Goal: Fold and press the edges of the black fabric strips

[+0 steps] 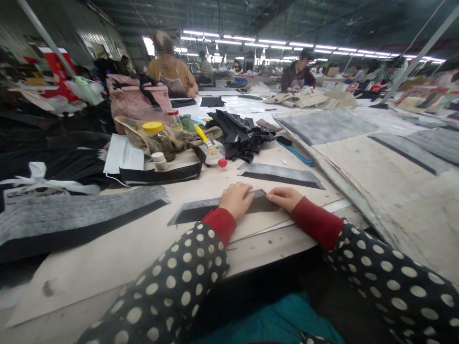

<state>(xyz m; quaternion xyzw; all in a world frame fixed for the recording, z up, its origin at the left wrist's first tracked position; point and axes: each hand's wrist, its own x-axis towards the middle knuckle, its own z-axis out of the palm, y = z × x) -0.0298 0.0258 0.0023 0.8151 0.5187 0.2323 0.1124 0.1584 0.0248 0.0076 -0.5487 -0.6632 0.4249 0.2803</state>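
Observation:
Both my hands rest on a long grey felt strip with a black edge [195,210] that lies on the pale worktable [118,248] in front of me. My left hand [235,199] presses down on the strip's right part with curled fingers. My right hand [284,198] touches the strip's right end, its fingers bent and pinching at the edge. A second grey-and-black strip [279,174] lies just beyond my hands. A wider grey felt piece [71,217] lies to the left.
A brush with a yellow handle [210,148], a yellow-lidded jar [158,138], a small white pot [159,161] and a heap of black fabric [244,136] stand behind. A pink bag [138,98] sits far left. Other people work at far tables. Large felt sheets [358,138] cover the right.

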